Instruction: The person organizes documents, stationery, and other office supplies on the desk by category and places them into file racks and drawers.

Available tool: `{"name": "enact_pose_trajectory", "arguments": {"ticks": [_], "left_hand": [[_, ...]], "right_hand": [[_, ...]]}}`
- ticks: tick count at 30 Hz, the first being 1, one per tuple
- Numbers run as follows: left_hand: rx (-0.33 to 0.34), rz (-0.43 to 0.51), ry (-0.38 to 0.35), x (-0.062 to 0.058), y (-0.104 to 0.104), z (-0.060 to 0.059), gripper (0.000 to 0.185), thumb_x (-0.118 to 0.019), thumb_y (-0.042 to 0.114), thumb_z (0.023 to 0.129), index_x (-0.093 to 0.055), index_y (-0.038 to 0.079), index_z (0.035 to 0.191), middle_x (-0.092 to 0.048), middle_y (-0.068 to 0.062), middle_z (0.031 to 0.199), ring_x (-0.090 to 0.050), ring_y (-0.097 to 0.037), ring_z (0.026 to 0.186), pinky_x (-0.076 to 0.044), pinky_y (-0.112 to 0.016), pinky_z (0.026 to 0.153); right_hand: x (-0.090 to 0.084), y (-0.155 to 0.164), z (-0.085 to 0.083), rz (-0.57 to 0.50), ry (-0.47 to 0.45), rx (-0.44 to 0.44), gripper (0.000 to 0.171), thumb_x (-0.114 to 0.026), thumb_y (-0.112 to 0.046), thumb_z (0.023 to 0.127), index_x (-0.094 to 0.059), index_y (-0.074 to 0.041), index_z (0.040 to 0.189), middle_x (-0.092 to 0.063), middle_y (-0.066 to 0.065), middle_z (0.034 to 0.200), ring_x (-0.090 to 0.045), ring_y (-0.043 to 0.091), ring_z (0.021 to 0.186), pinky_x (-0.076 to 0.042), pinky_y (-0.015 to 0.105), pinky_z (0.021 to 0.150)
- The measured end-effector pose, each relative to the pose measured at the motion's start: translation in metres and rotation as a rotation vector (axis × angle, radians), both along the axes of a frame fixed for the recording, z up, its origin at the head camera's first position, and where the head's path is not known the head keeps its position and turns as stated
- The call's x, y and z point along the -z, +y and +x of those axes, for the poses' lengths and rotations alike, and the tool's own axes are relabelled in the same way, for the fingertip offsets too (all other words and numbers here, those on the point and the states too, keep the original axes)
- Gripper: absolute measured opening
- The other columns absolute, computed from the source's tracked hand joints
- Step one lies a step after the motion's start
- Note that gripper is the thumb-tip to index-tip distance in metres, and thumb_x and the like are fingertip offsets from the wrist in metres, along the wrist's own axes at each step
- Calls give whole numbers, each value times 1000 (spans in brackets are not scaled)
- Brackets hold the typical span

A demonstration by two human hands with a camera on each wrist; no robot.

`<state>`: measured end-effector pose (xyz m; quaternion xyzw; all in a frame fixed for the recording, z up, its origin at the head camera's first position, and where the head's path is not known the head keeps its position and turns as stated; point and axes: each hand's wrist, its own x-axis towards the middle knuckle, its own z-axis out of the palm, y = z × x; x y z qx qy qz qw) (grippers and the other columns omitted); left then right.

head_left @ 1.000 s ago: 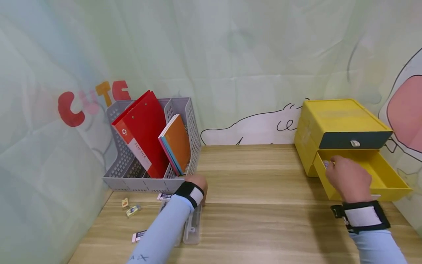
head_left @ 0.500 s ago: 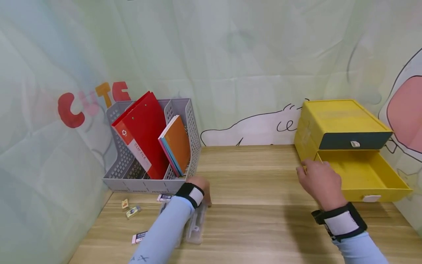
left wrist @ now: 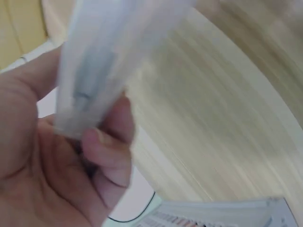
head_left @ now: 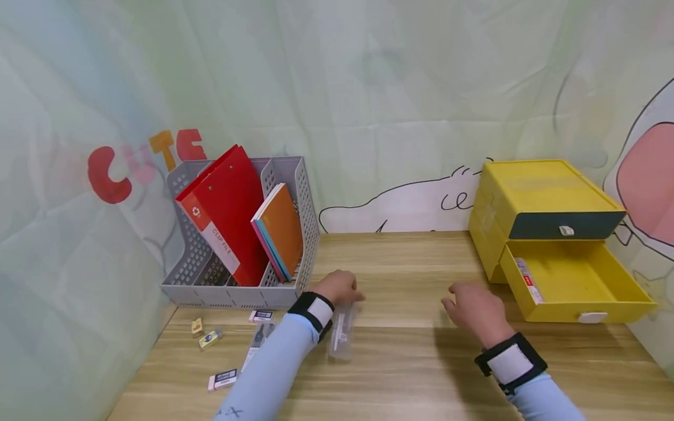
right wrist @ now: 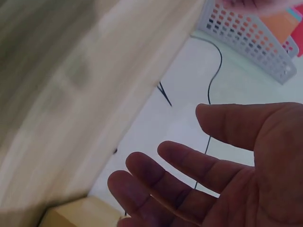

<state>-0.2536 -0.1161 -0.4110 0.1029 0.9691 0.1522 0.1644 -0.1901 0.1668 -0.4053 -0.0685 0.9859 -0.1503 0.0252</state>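
My left hand point(head_left: 337, 287) grips one end of a narrow clear plastic case point(head_left: 341, 338) in front of the grey file rack. In the left wrist view the case point(left wrist: 90, 80) is blurred, with a greyish item showing through it. Thumb and curled fingers close around its end. My right hand point(head_left: 476, 313) hovers over the table left of the yellow drawer point(head_left: 626, 310). In the right wrist view its fingers point(right wrist: 182, 163) are spread and relaxed, holding nothing. A slim clear pack with a red mark point(head_left: 529, 280) lies along the left side of the pulled-out drawer.
The grey rack point(head_left: 221, 295) holds a red clip file point(head_left: 231, 222) and several thin notebooks point(head_left: 281, 234). Another clear pack point(head_left: 258, 339) lies partly behind the left sleeve, near boxed erasers point(head_left: 223, 379) and two small yellowish items point(head_left: 210, 339). The drawer unit point(head_left: 547, 181) stands back right.
My right hand has come out of the drawer and moved left, leaving the slim pack visible inside. My left hand has moved right, carrying the clear case away from the other pack.
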Motion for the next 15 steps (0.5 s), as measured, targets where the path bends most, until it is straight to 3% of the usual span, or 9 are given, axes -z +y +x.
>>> {"name": "enact_pose_trajectory", "arguments": {"ticks": [5, 11, 15], "left_hand": [[8, 208, 13, -8, 10, -5, 27, -62, 31, 99, -66, 5, 94, -60, -4, 83, -55, -17, 71, -49, -27, 61], [-50, 474, -23, -14, 23, -4, 27, -59, 31, 101, -60, 5, 101, -61, -8, 92, -60, -19, 76, -56, -32, 64], [-63, 571, -56, -16, 30, -4, 28, -58, 32, 101, -61, 4, 106, -63, -9, 92, -62, -19, 73, -57, -31, 63]], "right_hand": [[6, -15, 1, 14, 30, -64, 42, -65, -32, 95, -67, 4, 116, -69, 23, 108, -66, 39, 94, -54, 55, 79], [17, -31, -2, -22, 82, -152, 63, -65, -47, 93, -63, 8, 123, -66, 27, 114, -65, 41, 101, -53, 55, 81], [22, -36, -3, -49, 110, -171, 72, -69, -54, 87, -60, 5, 128, -64, 25, 118, -65, 35, 97, -55, 53, 77]]}}
